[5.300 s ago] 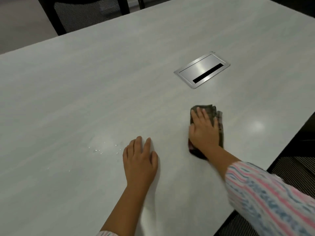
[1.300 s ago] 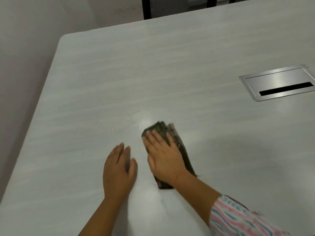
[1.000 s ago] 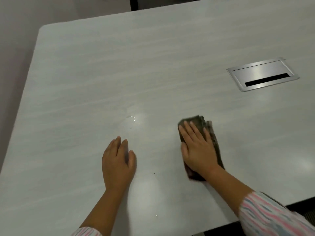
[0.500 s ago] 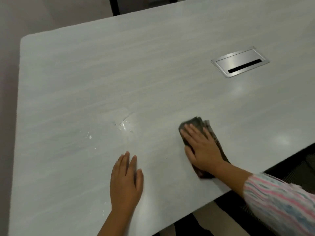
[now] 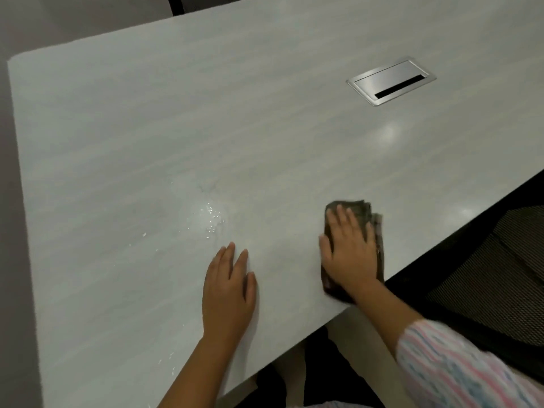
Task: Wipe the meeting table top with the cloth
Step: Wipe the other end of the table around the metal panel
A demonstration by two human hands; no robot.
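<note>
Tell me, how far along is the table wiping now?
Done: nothing clearly. In hand: the right hand presses the cloth flat near the table edge; the left hand rests bare. Left: the water drops.

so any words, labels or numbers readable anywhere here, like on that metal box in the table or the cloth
None: no readable text in this view.
Metal box: plain brushed lid with a dark slot, no marking.
Cloth under the right hand: dark, no label showing.
Table: only wood grain and water drops.
</note>
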